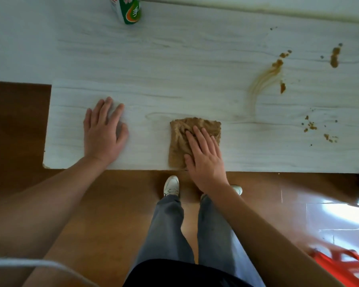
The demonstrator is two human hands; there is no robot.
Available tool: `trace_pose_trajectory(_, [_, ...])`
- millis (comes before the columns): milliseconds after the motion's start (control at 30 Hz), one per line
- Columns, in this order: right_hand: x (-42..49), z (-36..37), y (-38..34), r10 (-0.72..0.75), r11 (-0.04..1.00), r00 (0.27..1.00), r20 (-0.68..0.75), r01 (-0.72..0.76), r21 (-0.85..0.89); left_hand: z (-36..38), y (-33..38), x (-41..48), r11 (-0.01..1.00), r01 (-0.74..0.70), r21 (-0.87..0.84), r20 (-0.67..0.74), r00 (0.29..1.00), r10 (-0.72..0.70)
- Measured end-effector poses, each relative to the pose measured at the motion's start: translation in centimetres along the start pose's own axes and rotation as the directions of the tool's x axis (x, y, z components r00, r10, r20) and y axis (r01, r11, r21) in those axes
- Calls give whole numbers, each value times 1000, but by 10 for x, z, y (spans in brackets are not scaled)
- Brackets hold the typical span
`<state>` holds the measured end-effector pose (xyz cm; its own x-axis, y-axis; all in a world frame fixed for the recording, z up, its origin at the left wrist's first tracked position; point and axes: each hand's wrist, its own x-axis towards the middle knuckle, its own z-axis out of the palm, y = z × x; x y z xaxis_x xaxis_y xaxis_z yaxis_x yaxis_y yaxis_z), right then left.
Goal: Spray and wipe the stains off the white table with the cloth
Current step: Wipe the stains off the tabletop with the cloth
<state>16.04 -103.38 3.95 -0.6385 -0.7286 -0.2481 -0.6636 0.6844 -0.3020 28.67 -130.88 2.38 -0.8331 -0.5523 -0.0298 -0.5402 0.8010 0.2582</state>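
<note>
Fingers straight, the right hand [205,160] presses a nubbly brown square cloth [187,139] flat near the wood-grained white table's [174,65] front edge, the left hand [104,133] rests spread beside it, and crumbly brown stains [276,68] streak the far right.

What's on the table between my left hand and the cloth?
Head view: bare white table between the left hand and the cloth, save a faint smear.

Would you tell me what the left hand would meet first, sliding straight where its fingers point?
The left hand would cross bare white wood-grain table, then probably meet the green-and-white labelled bottle.
</note>
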Motion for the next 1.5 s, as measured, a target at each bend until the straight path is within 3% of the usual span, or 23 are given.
trace_pose_trajectory(200, [1, -49, 119, 346, 938, 934, -84, -345, 33, 2, 39, 7, 982, 168, -83, -8, 985, -170])
trace_pose_trajectory(300, [32, -53, 122, 505, 863, 853, -136, -493, 111, 9, 67, 5, 998, 33, -48, 3, 999, -33])
trace_pose_trajectory(400, [68, -45, 78, 661, 748, 737, -139, -634, 194, 14, 91, 9, 995, -87, -45, 26, 996, 88])
trace_pose_trajectory(467, [76, -33, 39, 547, 834, 824, -148, -523, 175, 14, 100, 18, 993, -107, -54, 10, 994, 107])
trace_pose_trajectory(567, [59, -12, -6, 156, 987, 980, -122, -150, 57, 5, 101, 35, 996, -38, -79, -20, 999, 37])
trace_pose_trajectory(633, [45, -7, -1, -44, 999, 997, -64, 45, 13, -2, 100, 45, 997, -7, -77, -35, 999, 5])
trace_pose_trajectory(700, [36, -12, 27, -137, 990, 990, -44, 138, 22, -4, 102, 51, 998, -4, -59, -24, 1000, 2])
trace_pose_trajectory(767, [29, -21, 64, -121, 992, 991, -60, 123, 31, -1, 107, 56, 999, -25, -37, 2, 1000, 25])
trace_pose_trajectory(1000, [30, -71, 205, 262, 965, 956, -130, -262, 18, 24, 173, 64, 993, -104, -51, 85, 990, 108])
trace_pose_trajectory(1167, [83, -80, 203, 383, 924, 909, -165, -376, 72, 40, 216, 79, 995, -104, -12, 32, 994, 104])
trace_pose_trajectory(1233, [96, -76, 184, 335, 942, 927, -171, -328, 69, 45, 229, 89, 996, -88, 19, 29, 996, 87])
trace_pose_trajectory(1400, [72, -73, 192, -53, 998, 994, -94, 51, -22, 57, 259, 114, 998, -51, 47, 69, 996, 48])
trace_pose_trajectory(1500, [62, -86, 242, -48, 998, 995, -84, 44, -50, 67, 264, 111, 997, -32, 76, 19, 999, 30])
